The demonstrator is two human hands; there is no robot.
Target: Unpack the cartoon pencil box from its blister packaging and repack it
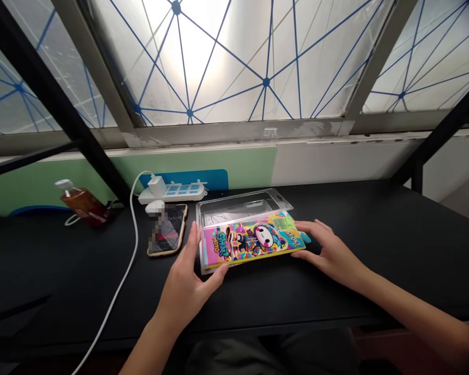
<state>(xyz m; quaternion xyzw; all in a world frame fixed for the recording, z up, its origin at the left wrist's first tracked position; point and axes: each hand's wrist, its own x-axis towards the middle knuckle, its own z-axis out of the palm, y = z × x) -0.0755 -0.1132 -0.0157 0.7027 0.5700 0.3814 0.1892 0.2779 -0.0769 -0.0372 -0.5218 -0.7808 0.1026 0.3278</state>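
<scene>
- Fingers (193, 239) of the left hand (182, 294) are spreading wide, gripping the left end of a colourful printed card (250, 242) between them and the thumb.
- Fingertips (303, 226) of the right hand (330, 255) are pressing, slightly spread, against the card's right end.
- Card is lying across a clear plastic blister tray (234, 207) on a black table (62, 271).
- Just left, a smartphone (166, 229) is lying beside a white cable (130, 245).
- Farther off, a white power strip (172, 192) is sitting by the wall, and a bottle (82, 203) of reddish-brown liquid is lying at far left.
</scene>
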